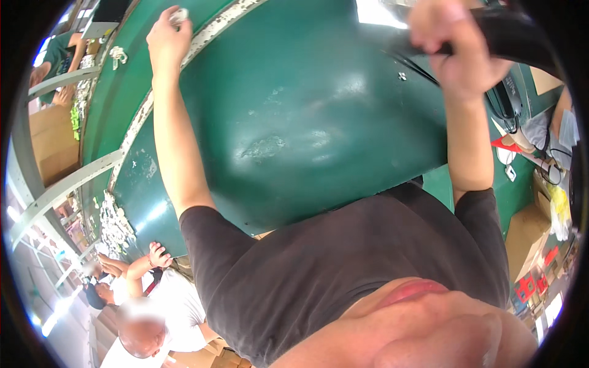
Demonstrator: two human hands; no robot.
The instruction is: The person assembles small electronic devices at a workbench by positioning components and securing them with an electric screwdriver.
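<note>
My left hand [169, 40] reaches far left over the green strip beyond the table's raised edge. Its fingers are closed on a small white piece [179, 16], mostly hidden and too small to name. My right hand [460, 52] is raised at the far right, blurred, with its fingers curled. Right beside it is a dark, curved, smooth object [515, 30]; whether the fingers grip this or something else does not show. A small white bundle [118, 56], like a coiled cord, lies on the green strip left of my left hand.
The green table [288, 122] fills the middle, with a worn metal rail [211, 34] along its left. A small white bit [402, 76] lies near black cables [417, 66]. White pieces [115, 224] are heaped at lower left, near a co-worker's hand [159, 255]. A cardboard box [529, 236] stands right.
</note>
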